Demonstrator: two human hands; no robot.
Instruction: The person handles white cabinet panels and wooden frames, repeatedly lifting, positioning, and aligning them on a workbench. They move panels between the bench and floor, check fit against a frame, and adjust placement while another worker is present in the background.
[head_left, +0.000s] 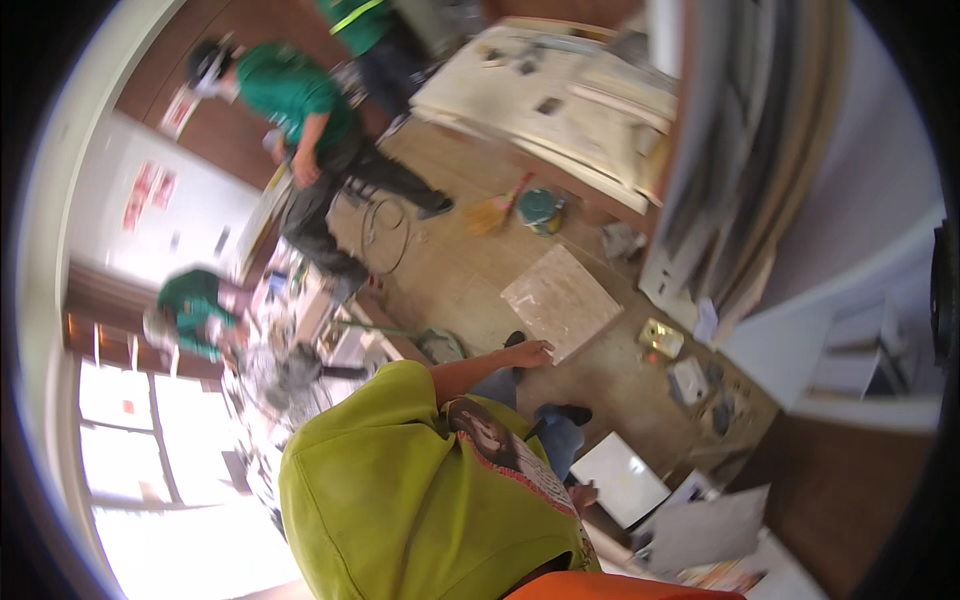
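My left hand (530, 353) hangs in front of the near edge of a square beige tile (563, 298) lying on the floor. Its fingers are loosely bent and nothing shows in them; whether it touches the tile I cannot tell. Lower down, my right hand (583, 495) shows small beside my yellow-green shirt (400, 480), partly hidden by it. Its fingers look slightly apart, with nothing visible in them. Close to that hand a white square panel (620, 478) lies tilted.
Far left, people in green shirts, one (290, 95) standing, are by a cluttered bench. A teal bucket (541, 210) and broom (492, 213) stand beyond the tile. A long worktable (500, 105) is at the back; upright boards (750, 150) lean right. A fan (285, 380) stands left.
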